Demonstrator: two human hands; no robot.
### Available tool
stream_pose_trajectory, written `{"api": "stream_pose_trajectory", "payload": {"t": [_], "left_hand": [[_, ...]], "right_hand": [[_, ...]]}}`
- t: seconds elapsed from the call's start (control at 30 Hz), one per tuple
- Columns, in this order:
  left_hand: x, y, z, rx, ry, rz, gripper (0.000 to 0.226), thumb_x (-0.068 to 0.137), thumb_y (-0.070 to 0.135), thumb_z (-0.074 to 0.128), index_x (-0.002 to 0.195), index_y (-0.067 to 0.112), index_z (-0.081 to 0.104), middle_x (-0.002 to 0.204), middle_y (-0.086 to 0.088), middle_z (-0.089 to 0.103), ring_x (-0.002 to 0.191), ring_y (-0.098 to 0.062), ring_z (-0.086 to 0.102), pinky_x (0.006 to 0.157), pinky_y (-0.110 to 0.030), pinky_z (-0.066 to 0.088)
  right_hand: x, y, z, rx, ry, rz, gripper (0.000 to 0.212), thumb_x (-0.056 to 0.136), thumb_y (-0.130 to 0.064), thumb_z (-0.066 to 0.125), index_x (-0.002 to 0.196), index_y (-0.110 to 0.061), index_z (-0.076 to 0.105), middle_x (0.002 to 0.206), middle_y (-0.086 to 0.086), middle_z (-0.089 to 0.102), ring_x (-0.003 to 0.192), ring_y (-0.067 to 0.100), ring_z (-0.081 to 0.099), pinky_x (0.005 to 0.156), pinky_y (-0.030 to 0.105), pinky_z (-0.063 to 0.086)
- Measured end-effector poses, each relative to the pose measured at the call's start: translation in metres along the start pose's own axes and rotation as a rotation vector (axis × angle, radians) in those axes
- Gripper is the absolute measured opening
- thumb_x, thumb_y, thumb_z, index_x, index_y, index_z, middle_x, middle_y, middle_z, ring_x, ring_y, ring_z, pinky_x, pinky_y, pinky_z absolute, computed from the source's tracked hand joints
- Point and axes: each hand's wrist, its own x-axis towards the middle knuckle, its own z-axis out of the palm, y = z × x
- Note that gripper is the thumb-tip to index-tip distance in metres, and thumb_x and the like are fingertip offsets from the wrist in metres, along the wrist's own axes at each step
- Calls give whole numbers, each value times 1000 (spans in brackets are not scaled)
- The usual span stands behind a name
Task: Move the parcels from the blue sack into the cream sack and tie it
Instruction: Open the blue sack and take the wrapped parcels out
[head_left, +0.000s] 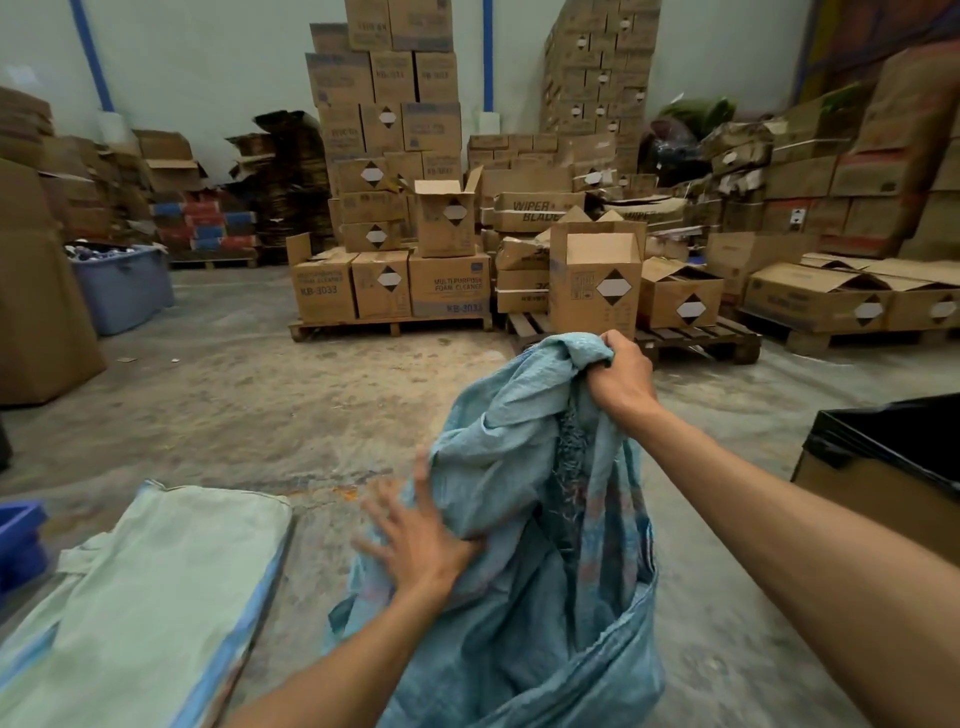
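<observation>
- The right hand (621, 376) is clenched on a bunched fistful of the blue sack (524, 545) at its top edge, holding that side of the mouth up and away from the body.
- The left hand (415, 535) lies with fingers spread and straight against the sack's near-left flank, lower down — pressing, not gripping; it is blurred, so finer detail is not readable.
- Between the two hands the sack stands roughly upright on the floor (260, 405), its mouth gaping toward the right forearm. Whether parcels lie inside cannot be told; only dark folds show.
- The cream sack (156, 597) lies flat on the floor to the left of the left hand, just apart from the blue one, its long axis running away from the body.
- So the transfer goes leftward, and the left hand is the nearer one — likely the hand to open the cream sack.
- Beyond the right forearm sits a box lined with black plastic (893, 457); stacked cartons (389, 208) fill the far wall.
</observation>
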Motion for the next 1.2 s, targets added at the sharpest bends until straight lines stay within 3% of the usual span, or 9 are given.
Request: {"api": "stream_pose_trajectory", "payload": {"t": [0.17,0.37,0.53,0.63,0.77,0.9,1.03,1.13,1.2], "left_hand": [[30,-14,-6,-466,-169,-253,36,97,22,46,128,10,59,127,-19,61,114,-36,57,97,-40,45],[178,-15,-13,-1297,-186,-313,47,78,43,67,118,17,67,114,-16,70,96,-35,71,79,-55,58],[120,57,-112,-1346,-368,-51,51,70,10,78,119,5,65,115,-21,68,103,-35,68,91,-50,55],[77,74,-131,-1205,-477,3,15,87,-1,60,100,4,66,95,-17,71,88,-29,68,87,-42,56],[73,75,-123,-1070,-583,-152,22,99,18,48,91,5,65,87,-16,69,78,-27,67,70,-36,59],[75,75,-116,-926,-598,-198,35,101,24,42,85,3,65,74,-15,71,70,-30,67,70,-38,57],[80,75,-122,-739,-666,-211,28,96,18,44,84,3,64,75,-16,70,67,-29,65,72,-39,56],[87,61,-133,-385,-809,-131,22,86,19,58,105,7,60,94,-18,70,83,-32,67,88,-45,55],[90,43,-143,-71,-963,-58,57,74,32,79,124,17,57,114,-16,70,100,-31,69,90,-45,56]], "right_hand": [[8,23,-15,20,-9,13,15,93,-6,48,101,-10,60,100,9,62,91,26,57,76,40,47],[3,55,-22,263,-92,150,24,90,-2,46,106,-14,59,98,8,64,95,26,60,80,39,50],[-9,63,-18,144,-526,195,47,87,-22,62,130,-21,42,116,7,60,100,21,64,79,35,57],[-16,64,-11,-45,-885,196,105,64,-43,85,146,-39,19,134,5,52,114,26,61,93,44,56],[-28,57,3,-263,-647,-142,142,42,-65,88,144,-60,-12,154,15,20,133,39,38,108,60,37],[-55,40,20,-329,-450,-664,121,61,-65,76,150,-47,-3,158,11,12,140,35,30,107,62,37],[-79,45,51,-628,-646,-554,131,57,-64,79,145,-57,-18,163,16,-3,142,39,27,105,64,32],[-72,53,59,-500,-609,-395,77,79,-7,60,143,-41,36,131,15,58,112,34,60,85,39,50],[-56,51,51,-289,-529,-199,27,82,1,50,98,-14,66,101,15,70,97,32,65,76,34,48]]}}
